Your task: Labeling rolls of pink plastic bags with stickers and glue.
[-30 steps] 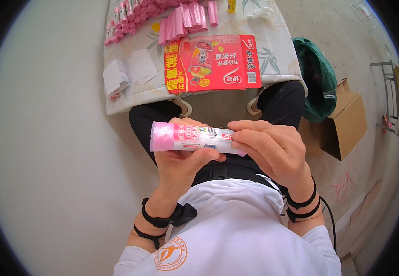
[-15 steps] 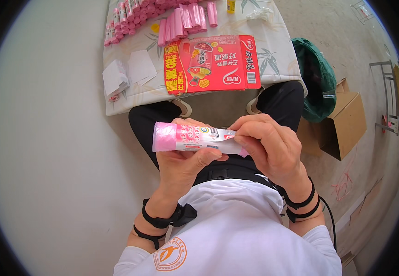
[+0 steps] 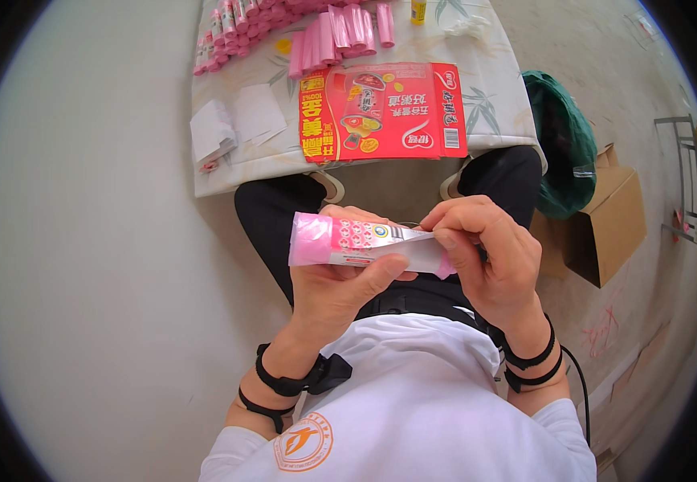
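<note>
A pink roll of plastic bags (image 3: pixel 311 239) lies crosswise above my lap, its bare pink end pointing left. Around it goes a white and pink printed paper label (image 3: pixel 356 235). My left hand (image 3: pixel 328 293) is closed round the roll, with the thumb along its near side and the fingers behind. At the right end, the thumb and forefinger of my right hand (image 3: pixel 493 261) pinch the loose edge of the label, which stands up off the roll. A little pink plastic shows below that hand.
On the cloth-covered table (image 3: pixel 493 96) lie a flattened red carton (image 3: pixel 397 112), white paper slips (image 3: pixel 258 112), loose pink rolls (image 3: pixel 340 36), a pile of labelled rolls (image 3: pixel 240 24) and a small yellow glue stick (image 3: pixel 418 11). A green bag-lined bin (image 3: pixel 561 145) and an open cardboard box (image 3: pixel 609 225) stand right.
The whole view has shifted slightly. My right hand has raised the label's edge a little more, and its printed right part is now folded over. My left hand keeps its hold on the roll.
</note>
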{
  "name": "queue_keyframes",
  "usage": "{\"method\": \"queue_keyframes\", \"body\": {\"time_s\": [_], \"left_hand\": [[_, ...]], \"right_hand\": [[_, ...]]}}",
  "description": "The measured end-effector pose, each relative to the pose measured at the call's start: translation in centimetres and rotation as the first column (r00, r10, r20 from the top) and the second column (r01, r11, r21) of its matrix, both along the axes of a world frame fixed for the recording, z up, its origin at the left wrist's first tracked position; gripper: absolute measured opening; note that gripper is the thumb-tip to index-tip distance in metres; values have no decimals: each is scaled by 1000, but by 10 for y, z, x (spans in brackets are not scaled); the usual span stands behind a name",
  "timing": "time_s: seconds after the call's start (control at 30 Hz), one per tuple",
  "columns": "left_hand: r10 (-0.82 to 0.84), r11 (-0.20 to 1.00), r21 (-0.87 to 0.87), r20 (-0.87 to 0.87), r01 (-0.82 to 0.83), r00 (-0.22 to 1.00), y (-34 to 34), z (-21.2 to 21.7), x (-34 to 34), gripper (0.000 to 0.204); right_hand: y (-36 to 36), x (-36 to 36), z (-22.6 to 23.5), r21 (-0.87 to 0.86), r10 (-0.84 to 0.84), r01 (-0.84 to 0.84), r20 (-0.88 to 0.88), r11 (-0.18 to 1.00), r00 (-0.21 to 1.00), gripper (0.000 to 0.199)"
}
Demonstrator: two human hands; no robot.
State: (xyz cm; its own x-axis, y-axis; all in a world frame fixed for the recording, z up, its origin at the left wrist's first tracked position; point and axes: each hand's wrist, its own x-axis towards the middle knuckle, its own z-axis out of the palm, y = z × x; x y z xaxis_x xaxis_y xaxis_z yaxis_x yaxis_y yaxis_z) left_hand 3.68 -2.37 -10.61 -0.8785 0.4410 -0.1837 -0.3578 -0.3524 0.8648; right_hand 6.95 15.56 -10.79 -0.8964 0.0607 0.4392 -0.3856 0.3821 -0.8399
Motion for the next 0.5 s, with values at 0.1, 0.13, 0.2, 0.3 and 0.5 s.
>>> {"method": "queue_keyframes", "body": {"time_s": [0.1,0.13,0.2,0.3,0.5], "left_hand": [[-11,1000,-4,-13,11,1000,0,0,0,29],[-17,1000,-17,-20,16,1000,0,0,0,28],[-20,1000,-21,-30,19,999,0,0,0,28],[-24,999,-33,-43,22,999,0,1,0,28],[-49,998,-43,-58,47,997,-2,0,-2,27]], "right_hand": [[-1,2,-1,-36,-17,19,59,999,998,14],[-1,3,-2,-40,-28,31,82,999,996,14],[-1,4,0,-49,-34,40,114,998,993,13],[-3,6,2,-95,-39,58,192,994,981,11],[-9,11,0,-172,-36,87,280,981,959,9]]}}
